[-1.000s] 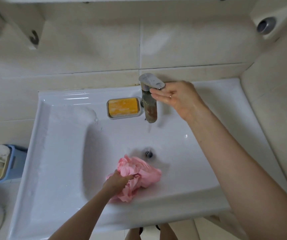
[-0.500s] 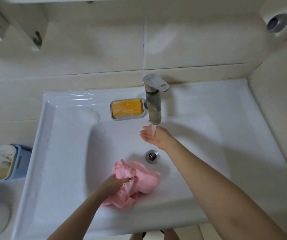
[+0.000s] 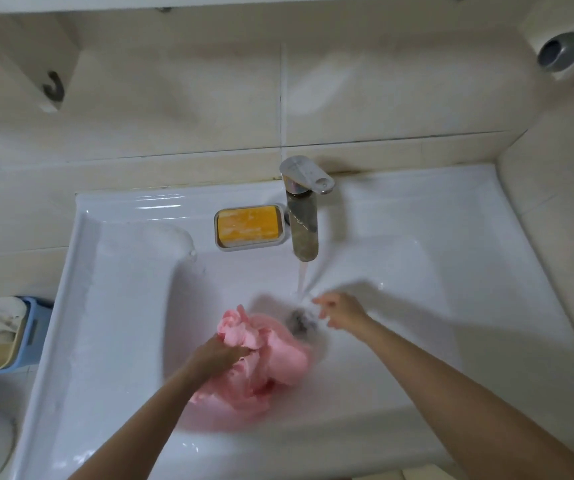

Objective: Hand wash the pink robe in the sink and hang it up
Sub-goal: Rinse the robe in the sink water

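One sec ago my right hand [image 3: 339,311] was up on the faucet [image 3: 302,216], now it's open under the running water w/ nothing in it. Left hand [image 3: 221,355] clamped on the pink robe [image 3: 271,358], bunched just below the faucet. Wetting's begun imo.

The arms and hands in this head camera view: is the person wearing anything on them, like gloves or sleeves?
No gloves and no sleeves show. Both forearms are bare from the bottom edge of the picture up to the left hand and the right hand. The right hand is blurred, so a ring or other small item cannot be made out.
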Available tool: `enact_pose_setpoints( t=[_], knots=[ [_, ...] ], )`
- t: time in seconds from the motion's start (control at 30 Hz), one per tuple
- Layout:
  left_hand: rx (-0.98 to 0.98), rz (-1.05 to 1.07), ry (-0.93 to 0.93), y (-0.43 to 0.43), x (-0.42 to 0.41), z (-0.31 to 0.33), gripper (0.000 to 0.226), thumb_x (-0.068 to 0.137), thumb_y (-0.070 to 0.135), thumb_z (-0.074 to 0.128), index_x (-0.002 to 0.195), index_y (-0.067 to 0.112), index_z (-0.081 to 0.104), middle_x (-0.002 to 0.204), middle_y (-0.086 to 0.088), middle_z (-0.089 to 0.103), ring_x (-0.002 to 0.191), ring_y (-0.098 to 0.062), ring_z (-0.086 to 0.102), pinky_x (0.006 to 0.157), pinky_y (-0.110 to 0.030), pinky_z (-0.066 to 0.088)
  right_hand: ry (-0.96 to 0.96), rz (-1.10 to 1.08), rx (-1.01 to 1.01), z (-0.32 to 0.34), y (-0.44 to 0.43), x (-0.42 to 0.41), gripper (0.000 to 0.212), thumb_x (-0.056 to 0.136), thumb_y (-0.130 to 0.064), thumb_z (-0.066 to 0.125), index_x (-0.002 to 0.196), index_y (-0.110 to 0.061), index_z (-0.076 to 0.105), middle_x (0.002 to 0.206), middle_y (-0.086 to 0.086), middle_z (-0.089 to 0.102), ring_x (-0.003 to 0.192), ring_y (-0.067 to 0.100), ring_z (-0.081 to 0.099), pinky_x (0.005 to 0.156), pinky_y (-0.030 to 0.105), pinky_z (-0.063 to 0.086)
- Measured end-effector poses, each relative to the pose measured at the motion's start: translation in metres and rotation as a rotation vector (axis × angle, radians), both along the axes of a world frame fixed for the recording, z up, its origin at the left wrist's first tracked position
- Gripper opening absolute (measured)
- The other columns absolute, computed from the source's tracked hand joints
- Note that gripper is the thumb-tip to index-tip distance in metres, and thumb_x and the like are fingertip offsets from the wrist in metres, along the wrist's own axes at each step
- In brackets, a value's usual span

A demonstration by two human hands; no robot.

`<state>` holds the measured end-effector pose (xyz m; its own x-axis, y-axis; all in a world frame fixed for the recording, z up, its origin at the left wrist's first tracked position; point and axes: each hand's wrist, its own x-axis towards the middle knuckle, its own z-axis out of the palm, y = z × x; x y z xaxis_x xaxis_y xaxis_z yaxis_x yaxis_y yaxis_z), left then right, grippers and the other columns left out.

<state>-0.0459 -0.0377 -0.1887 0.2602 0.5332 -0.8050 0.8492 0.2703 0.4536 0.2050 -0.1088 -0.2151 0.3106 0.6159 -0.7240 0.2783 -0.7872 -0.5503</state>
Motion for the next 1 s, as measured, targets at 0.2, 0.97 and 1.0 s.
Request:
enact_pose_setpoints(
  t=[0.2,0.97,1.0],
  knots=[
    [-0.092,0.214,0.061,-0.007,-0.017,-0.013,0.086,0.049,0.044,0.067,0.124,0.003,0.052,0.095,-0.011,0.059,0.081,-0.024,0.058,0.064,-0.029,0.05,-0.362,0.571,-0.125,-0.046,-0.038,-0.041,0.064,0.097,-0.031,0.043,0.15,-0.04,0.008,0.136,0.015,0.03,0.117,0.036,0.047,0.098,0.04,0.04],
    [-0.067,0.162,-0.404,-0.024,0.016,0.01,0.058,0.046,0.043,0.066,0.095,0.013,0.067,0.094,-0.006,0.07,0.095,-0.026,0.064,0.083,-0.04,0.053,0.552,0.043,0.119,0.019,-0.073,-0.015,0.098,0.072,-0.019,0.077,0.146,-0.048,0.02,0.142,-0.02,0.033,0.121,0.01,0.046,0.088,0.025,0.05],
    [-0.147,0.178,-0.499,-0.022,0.027,0.015,0.055,0.048,0.038,0.067,0.096,0.011,0.067,0.094,-0.008,0.071,0.094,-0.026,0.065,0.081,-0.036,0.054,0.618,0.046,0.167,0.029,-0.072,-0.015,0.1,0.069,-0.017,0.082,0.144,-0.048,0.023,0.141,-0.022,0.038,0.123,0.009,0.048,0.089,0.026,0.052]
  ],
)
